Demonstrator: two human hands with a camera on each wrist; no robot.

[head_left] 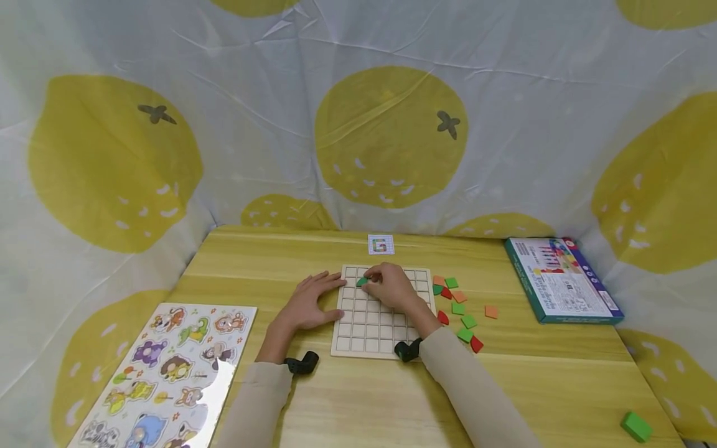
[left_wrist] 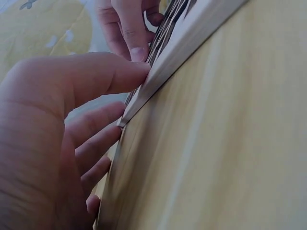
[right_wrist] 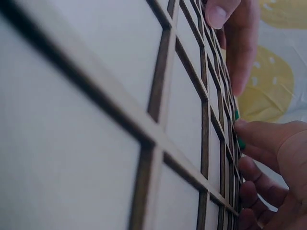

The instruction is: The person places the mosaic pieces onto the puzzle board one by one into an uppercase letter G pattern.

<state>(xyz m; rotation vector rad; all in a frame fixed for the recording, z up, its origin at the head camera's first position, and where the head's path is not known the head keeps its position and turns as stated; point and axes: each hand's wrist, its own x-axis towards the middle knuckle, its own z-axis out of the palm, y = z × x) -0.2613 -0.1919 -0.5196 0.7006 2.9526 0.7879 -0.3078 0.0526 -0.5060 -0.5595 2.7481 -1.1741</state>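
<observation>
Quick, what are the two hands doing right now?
Left hand: open, fingers flat, pressing the edge of the grid board.
Right hand: pinching a green tile over the board.

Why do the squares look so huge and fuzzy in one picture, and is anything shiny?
In the right wrist view the camera sits almost on the grid board, so the nearest squares look giant and blurred; in the left wrist view the left hand fills the frame, soft and dim; in the head view everything is evenly lit and sharp, with white glare on the animal puzzle.
</observation>
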